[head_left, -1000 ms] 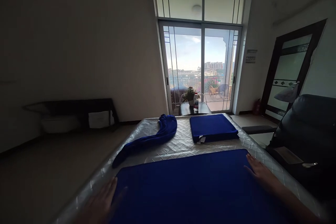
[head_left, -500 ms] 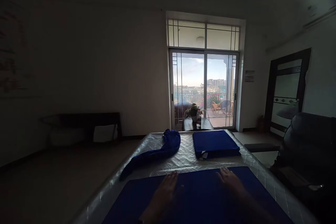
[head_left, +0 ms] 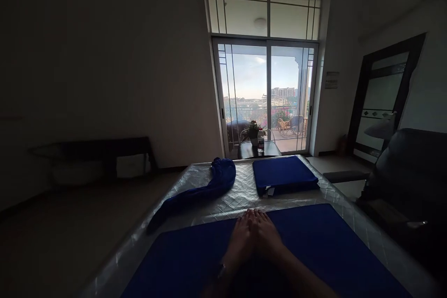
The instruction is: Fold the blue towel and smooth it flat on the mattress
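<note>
A dark blue cloth (head_left: 185, 260) is spread flat over the near part of a silvery quilted mattress (head_left: 240, 177). My left hand (head_left: 240, 236) and my right hand (head_left: 266, 235) rest side by side on it near its far edge, touching each other at the fingers. Both hands look flat, fingers stretched forward, and I see nothing held in either. Beyond them, on the right, lies a neatly folded blue cloth (head_left: 284, 172) with a small white tag. A bunched, twisted blue cloth (head_left: 223, 174) trails along the left side of the mattress.
Past the mattress's far end stands a small dark table (head_left: 249, 150) with a potted plant (head_left: 253, 130) and a bottle (head_left: 260, 141). Glass sliding doors (head_left: 268, 93) are behind it. A dark armchair (head_left: 415, 172) sits close on the right; a low dark shelf (head_left: 101, 158) is at left.
My hands have come together from well apart, the left moving right and the right moving left across the cloth. The view has tipped slightly downward.
</note>
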Tool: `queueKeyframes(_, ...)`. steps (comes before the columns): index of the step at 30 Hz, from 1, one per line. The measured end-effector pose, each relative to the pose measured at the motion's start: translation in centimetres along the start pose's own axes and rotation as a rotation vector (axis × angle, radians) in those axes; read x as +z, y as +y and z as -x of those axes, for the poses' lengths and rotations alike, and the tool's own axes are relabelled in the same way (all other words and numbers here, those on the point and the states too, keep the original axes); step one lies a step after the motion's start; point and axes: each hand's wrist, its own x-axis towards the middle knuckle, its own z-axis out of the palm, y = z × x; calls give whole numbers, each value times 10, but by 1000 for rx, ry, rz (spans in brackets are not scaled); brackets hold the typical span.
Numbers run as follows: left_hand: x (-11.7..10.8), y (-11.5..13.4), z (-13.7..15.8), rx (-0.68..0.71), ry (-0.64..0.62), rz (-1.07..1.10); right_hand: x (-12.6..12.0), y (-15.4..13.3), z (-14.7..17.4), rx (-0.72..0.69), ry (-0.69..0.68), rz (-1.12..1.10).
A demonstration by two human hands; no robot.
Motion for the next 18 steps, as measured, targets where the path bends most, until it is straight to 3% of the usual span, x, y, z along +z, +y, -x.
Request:
queueKeyframes(4, -2, 0, 0, 0, -30, -107, -6, -2, 2, 23, -32, 19)
queueKeyframes(13, -5, 9, 8, -11, 33, -206, -11, 0, 8, 114, -17, 16)
queueKeyframes(16, -13, -5, 10, -24, 22, -276, -16, 13, 11, 162, -12, 19)
queueKeyframes(18, -27, -30, 18, -48, 34, -360, -25, 35, 18, 174, -16, 17)
